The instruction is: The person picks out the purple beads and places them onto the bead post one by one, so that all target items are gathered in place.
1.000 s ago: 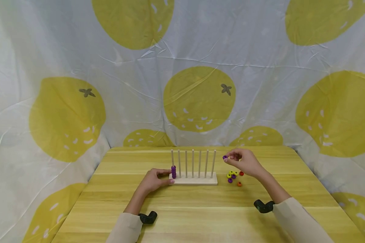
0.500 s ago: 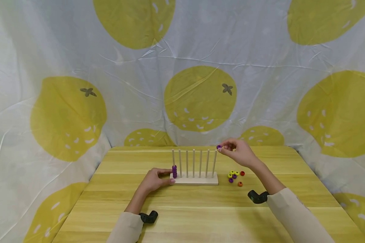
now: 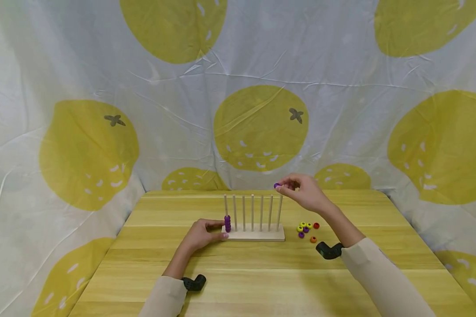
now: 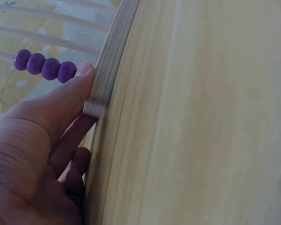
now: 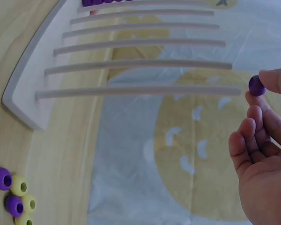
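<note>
Toward the far edge of the desk point(image 3: 262, 281), a purple bead point(image 3: 277, 186) was pinched by the right hand point(image 3: 304, 193) above a wooden rack point(image 3: 254, 237) gripped by the left hand point(image 3: 200, 235).

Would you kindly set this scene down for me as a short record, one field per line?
Left hand's hold: the left hand grips the left end of the wooden peg rack
Right hand's hold: the right hand pinches a purple bead, which is on no peg
Pegs: seven, upright; only the leftmost peg bears beads
Stacked: four purple beads
Loose, right of rack: three yellow beads, two more purple beads, one red bead, one orange bead
Surface: wood-grain table
Backdrop: fruit-print cloth
</note>
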Available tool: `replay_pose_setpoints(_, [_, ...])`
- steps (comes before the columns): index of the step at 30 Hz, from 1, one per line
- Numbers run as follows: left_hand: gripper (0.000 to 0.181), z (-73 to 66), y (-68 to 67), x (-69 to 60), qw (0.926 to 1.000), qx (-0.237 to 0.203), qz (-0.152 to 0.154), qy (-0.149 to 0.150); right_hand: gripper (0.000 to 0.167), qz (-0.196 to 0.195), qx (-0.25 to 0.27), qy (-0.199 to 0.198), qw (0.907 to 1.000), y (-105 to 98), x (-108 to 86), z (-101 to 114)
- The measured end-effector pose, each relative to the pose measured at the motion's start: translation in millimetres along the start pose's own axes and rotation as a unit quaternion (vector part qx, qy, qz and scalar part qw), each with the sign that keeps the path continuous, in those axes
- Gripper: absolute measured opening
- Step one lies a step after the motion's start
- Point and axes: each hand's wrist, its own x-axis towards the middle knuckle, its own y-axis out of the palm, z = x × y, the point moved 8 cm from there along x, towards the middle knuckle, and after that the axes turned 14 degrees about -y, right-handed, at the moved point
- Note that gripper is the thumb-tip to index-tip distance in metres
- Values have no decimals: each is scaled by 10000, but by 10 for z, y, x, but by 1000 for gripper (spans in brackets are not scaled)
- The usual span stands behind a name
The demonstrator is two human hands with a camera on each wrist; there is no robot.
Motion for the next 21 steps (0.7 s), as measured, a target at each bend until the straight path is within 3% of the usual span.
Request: replay_pose_setpoints(21, [52, -10, 2, -16, 10000, 28, 44, 54, 23, 225, 309, -515, 9979, 357, 339, 355])
